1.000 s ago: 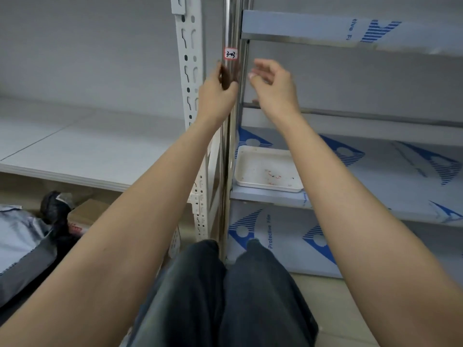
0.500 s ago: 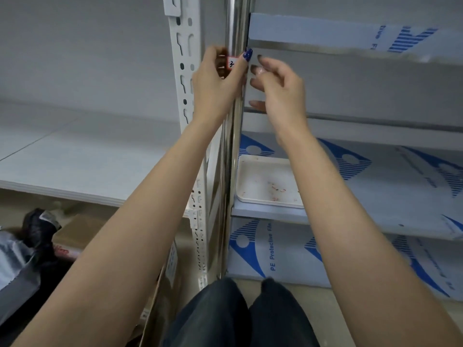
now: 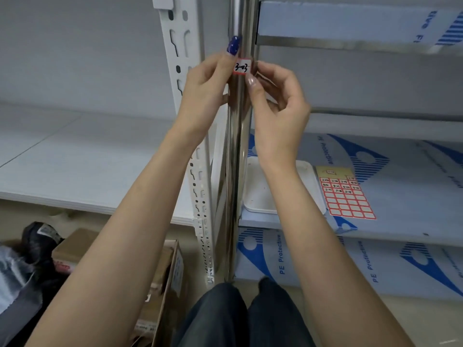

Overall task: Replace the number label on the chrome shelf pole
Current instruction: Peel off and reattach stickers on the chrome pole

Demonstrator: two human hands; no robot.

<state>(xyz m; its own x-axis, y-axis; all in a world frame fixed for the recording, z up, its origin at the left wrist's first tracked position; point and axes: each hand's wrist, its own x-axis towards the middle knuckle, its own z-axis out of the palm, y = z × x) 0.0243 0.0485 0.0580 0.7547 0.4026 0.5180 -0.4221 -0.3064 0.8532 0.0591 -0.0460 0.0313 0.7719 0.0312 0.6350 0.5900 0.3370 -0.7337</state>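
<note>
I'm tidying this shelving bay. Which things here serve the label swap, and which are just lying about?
For the job: shiny chrome shelf pole; red-edged white number label; left hand; right hand; red-gridded label sheet.
Just lying about: open brown cardboard box; white plastic tray (role unclear).

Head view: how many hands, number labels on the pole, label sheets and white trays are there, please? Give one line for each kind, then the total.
Hands: 2 (left hand, right hand)
Number label on the chrome pole: 1
Label sheet: 1
White tray: 1
Total: 5
</note>
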